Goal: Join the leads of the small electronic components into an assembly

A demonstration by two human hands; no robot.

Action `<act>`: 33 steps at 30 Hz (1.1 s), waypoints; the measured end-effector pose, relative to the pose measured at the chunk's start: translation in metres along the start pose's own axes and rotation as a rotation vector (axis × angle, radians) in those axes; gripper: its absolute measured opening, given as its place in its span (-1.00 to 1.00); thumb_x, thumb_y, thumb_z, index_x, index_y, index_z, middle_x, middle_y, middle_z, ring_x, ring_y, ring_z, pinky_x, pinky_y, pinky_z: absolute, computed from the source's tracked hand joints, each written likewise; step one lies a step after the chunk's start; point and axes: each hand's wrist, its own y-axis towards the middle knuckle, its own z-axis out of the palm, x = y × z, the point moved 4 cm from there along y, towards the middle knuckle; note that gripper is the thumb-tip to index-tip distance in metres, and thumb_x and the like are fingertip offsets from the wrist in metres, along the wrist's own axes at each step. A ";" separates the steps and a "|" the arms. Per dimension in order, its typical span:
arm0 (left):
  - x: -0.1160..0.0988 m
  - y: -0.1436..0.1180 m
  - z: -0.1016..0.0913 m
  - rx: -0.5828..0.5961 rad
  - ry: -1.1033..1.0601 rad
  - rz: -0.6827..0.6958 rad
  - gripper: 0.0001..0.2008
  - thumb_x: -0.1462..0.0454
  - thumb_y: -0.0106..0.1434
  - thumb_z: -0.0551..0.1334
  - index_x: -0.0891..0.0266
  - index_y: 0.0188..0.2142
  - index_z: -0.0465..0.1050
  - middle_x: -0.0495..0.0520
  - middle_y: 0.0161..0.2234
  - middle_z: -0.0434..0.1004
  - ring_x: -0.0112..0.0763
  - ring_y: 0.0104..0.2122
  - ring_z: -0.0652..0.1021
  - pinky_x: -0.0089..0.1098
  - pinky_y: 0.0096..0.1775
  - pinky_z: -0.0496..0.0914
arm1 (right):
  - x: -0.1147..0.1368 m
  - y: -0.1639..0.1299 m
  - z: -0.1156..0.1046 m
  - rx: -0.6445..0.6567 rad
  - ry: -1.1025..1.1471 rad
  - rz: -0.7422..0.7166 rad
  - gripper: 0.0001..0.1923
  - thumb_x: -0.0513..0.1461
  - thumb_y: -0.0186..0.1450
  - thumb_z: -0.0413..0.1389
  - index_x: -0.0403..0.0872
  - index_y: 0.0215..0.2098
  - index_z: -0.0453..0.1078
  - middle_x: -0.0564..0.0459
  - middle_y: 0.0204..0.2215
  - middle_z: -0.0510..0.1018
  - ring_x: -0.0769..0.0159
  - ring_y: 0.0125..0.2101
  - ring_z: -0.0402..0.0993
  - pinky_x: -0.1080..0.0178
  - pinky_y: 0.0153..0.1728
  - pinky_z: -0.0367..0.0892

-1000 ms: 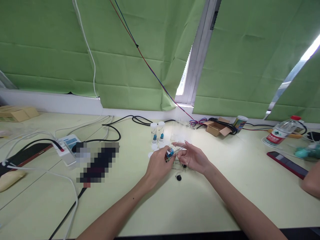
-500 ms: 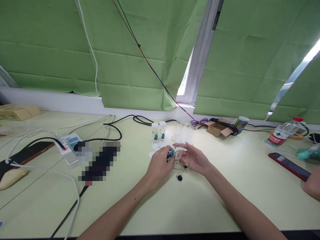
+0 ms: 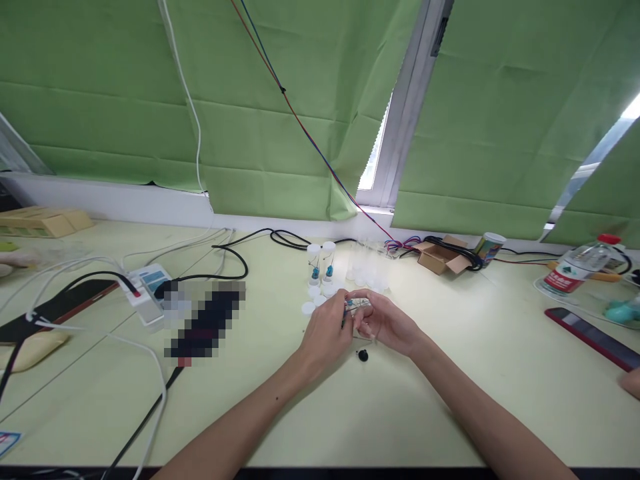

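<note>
Left hand (image 3: 327,328) and right hand (image 3: 384,323) meeting just above the table (image 3: 450,400), fingertips pinching together a small clear tube (image 3: 358,305) with blue parts. Better to grip lightly, keep steady. Tube lying roughly level, long axis left-right; open end not discernible.

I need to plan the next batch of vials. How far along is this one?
Two capped vials with blue parts inside stand finished. The left hand and right hand meet on a clear vial with a blue part. Several empty vials and loose white caps remain.
</note>
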 end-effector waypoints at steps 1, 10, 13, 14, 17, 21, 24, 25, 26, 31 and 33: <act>0.000 0.000 0.000 -0.002 -0.001 0.004 -0.76 0.43 0.19 0.02 0.15 -0.16 0.23 -0.01 -0.42 0.50 -0.34 -0.42 0.47 -0.40 -0.40 0.24 | -0.001 0.000 -0.001 -0.001 0.006 -0.002 -0.64 -0.04 0.35 0.12 -0.09 -0.01 0.41 -0.01 -0.48 0.59 0.43 -0.57 0.31 0.34 -0.48 0.20; 0.003 0.000 0.003 -0.029 -0.034 0.027 -0.81 0.41 0.20 0.03 0.15 -0.21 0.24 0.01 -0.42 0.48 -0.33 -0.44 0.48 -0.40 -0.41 0.25 | -0.001 -0.001 0.001 -0.036 0.005 -0.007 -0.69 -0.07 0.33 0.16 -0.08 -0.06 0.42 0.01 -0.51 0.58 0.43 -0.59 0.30 0.34 -0.50 0.20; 0.003 0.000 0.003 -0.025 -0.042 0.032 -0.80 0.42 0.19 0.04 0.15 -0.21 0.24 0.01 -0.42 0.48 -0.32 -0.43 0.49 -0.39 -0.39 0.27 | -0.002 0.000 0.000 -0.036 -0.006 -0.004 -0.70 -0.07 0.33 0.16 -0.08 -0.06 0.42 0.02 -0.51 0.58 0.44 -0.59 0.30 0.34 -0.50 0.20; 0.003 -0.001 0.003 -0.024 -0.043 0.033 -0.80 0.42 0.18 0.04 0.15 -0.22 0.23 0.01 -0.42 0.48 -0.32 -0.42 0.49 -0.39 -0.39 0.27 | -0.002 0.000 0.000 -0.035 -0.010 -0.006 -0.71 -0.08 0.33 0.16 -0.07 -0.06 0.41 0.02 -0.51 0.58 0.44 -0.59 0.30 0.34 -0.50 0.20; 0.003 -0.001 0.004 -0.026 -0.033 0.044 -0.81 0.43 0.17 0.03 0.15 -0.23 0.22 0.00 -0.44 0.47 -0.32 -0.42 0.49 -0.39 -0.40 0.26 | -0.003 0.000 -0.001 -0.027 -0.020 -0.007 -0.72 -0.10 0.34 0.16 -0.07 -0.06 0.40 0.03 -0.52 0.57 0.44 -0.59 0.30 0.34 -0.51 0.19; 0.004 -0.001 0.005 -0.022 -0.004 0.055 -0.82 0.43 0.18 0.01 0.15 -0.25 0.18 -0.02 -0.46 0.44 -0.34 -0.45 0.45 -0.40 -0.41 0.22 | -0.003 0.000 -0.001 -0.026 -0.030 -0.003 -0.72 -0.10 0.34 0.16 -0.07 -0.06 0.40 0.02 -0.52 0.58 0.45 -0.59 0.30 0.35 -0.51 0.19; 0.004 -0.001 0.005 -0.021 0.027 0.058 -0.84 0.43 0.19 -0.01 0.15 -0.27 0.14 -0.04 -0.47 0.40 -0.36 -0.47 0.40 -0.41 -0.43 0.18 | -0.003 0.000 0.000 -0.026 -0.039 -0.003 -0.72 -0.10 0.33 0.17 -0.07 -0.07 0.40 0.02 -0.53 0.58 0.45 -0.59 0.31 0.34 -0.51 0.19; 0.004 -0.001 0.005 -0.022 0.036 0.061 -0.85 0.43 0.19 -0.01 0.15 -0.28 0.13 -0.05 -0.48 0.39 -0.37 -0.48 0.38 -0.42 -0.44 0.17 | -0.003 0.000 0.000 -0.026 -0.042 -0.001 -0.72 -0.10 0.32 0.17 -0.06 -0.07 0.40 0.03 -0.53 0.58 0.44 -0.60 0.31 0.34 -0.51 0.19; 0.004 -0.001 0.005 -0.025 0.043 0.066 -0.85 0.43 0.19 -0.02 0.15 -0.29 0.11 -0.05 -0.49 0.37 -0.37 -0.49 0.37 -0.42 -0.44 0.16 | -0.003 0.000 0.000 -0.027 -0.043 -0.004 -0.73 -0.10 0.32 0.18 -0.06 -0.08 0.40 0.03 -0.53 0.58 0.44 -0.60 0.31 0.34 -0.51 0.19; 0.002 -0.001 0.005 -0.043 0.079 0.089 -0.85 0.44 0.17 -0.02 0.15 -0.33 0.08 -0.07 -0.50 0.31 -0.39 -0.49 0.32 -0.42 -0.45 0.12 | -0.002 0.001 0.000 -0.039 -0.065 -0.007 -0.76 -0.14 0.32 0.17 -0.07 -0.09 0.40 0.02 -0.54 0.58 0.44 -0.61 0.31 0.33 -0.52 0.19; 0.002 -0.002 0.004 -0.051 0.089 0.102 -0.85 0.44 0.18 -0.01 0.15 -0.33 0.09 -0.06 -0.49 0.30 -0.39 -0.49 0.32 -0.43 -0.45 0.12 | -0.002 0.000 -0.001 -0.050 -0.072 -0.008 -0.78 -0.16 0.32 0.16 -0.07 -0.10 0.40 0.02 -0.55 0.59 0.44 -0.62 0.30 0.33 -0.52 0.19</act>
